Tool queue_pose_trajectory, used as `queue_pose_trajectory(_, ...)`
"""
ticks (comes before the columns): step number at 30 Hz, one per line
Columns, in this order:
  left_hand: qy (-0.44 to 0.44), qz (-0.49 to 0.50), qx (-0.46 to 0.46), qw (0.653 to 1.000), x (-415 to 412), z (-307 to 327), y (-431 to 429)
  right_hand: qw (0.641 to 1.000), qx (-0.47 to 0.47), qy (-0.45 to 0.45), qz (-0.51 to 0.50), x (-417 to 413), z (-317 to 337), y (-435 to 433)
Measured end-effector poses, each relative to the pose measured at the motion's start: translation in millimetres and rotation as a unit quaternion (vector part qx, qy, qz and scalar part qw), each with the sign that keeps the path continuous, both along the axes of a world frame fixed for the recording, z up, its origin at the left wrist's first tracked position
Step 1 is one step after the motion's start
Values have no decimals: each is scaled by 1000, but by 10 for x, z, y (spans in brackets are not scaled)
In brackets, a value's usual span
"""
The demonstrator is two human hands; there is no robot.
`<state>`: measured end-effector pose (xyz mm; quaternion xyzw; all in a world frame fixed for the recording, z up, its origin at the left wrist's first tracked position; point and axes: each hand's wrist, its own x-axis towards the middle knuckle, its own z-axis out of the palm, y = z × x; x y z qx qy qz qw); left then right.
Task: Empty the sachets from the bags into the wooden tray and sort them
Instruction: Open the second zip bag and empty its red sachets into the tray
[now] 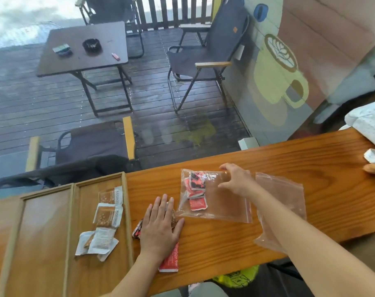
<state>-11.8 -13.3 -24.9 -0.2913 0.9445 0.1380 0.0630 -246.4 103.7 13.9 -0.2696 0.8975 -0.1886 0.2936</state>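
Note:
A wooden tray (73,211) with two compartments lies at the left of the counter. Several brown and white sachets (106,224) lie in its right compartment; the left one holds nothing. My left hand (161,226) rests flat, fingers spread, on loose red sachets (169,260) just right of the tray. A clear zip bag (223,202) with several red sachets (196,191) inside lies flat in the middle. My right hand (236,179) pinches the bag's far edge. A second, empty clear bag (283,202) lies under my right forearm.
The wooden counter (289,159) runs along a window. Another person's fingertip (374,168) and white crumpled paper (373,159) are at the far right edge. Beyond the glass stand a deck table and folding chairs.

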Motion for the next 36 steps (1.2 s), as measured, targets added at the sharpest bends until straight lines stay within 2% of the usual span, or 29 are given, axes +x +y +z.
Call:
queue_pose_trajectory(4, 8, 0, 8, 1000, 4, -39, 5, 988, 118, 52, 87, 9, -112, -67)
queue_pose_trajectory(6, 3, 0, 10, 1000, 14, -73, -3, 985, 135, 62, 90, 27, -124, -73)
queue_pose_trajectory(8, 4, 2, 7, 1000, 14, -82, -2, 991, 112, 33, 70, 53, -103, -73)
queue_pose_trajectory(11, 8, 4, 9, 1000, 10, -64, 9, 994, 65, -81, 37, 106, -29, -75)
queue_pose_trajectory(15, 5, 15, 19, 1000, 0, -29, 13, 991, 6, -132, 10, 220, 141, -131)
queue_pose_trajectory(18, 0, 21, 62, 998, -48, 52, -12, 983, -60, -173, -26, 298, 302, -187)
queue_pose_trajectory(21, 80, 90, 149, 981, -125, 311, -90, 968, -139, -195, -74, 354, 490, -223)
queue_pose_trajectory(24, 199, 158, 215, 943, -159, 712, -161, 930, -210, -255, -158, 409, 650, -280)
queue_pose_trajectory(28, 327, 118, 288, 892, -115, 1227, -139, 892, -259, -299, -219, 506, 773, -342)
queue_pose_trajectory(30, 336, 78, 340, 875, -56, 1416, -131, 882, -271, -314, -225, 567, 820, -356)
queue_pose_trajectory(31, 314, 46, 345, 883, -29, 1476, -133, 882, -271, -316, -222, 599, 839, -362)
queue_pose_trajectory(32, 282, 7, 322, 904, -11, 1512, -134, 885, -267, -315, -215, 631, 854, -365)
queue_pose_trajectory(34, 240, -72, 200, 947, 4, 1527, -137, 887, -261, -321, -204, 695, 885, -376)
queue_pose_trajectory(36, 253, -124, 61, 957, 3, 1495, -142, 881, -269, -335, -196, 746, 940, -390)
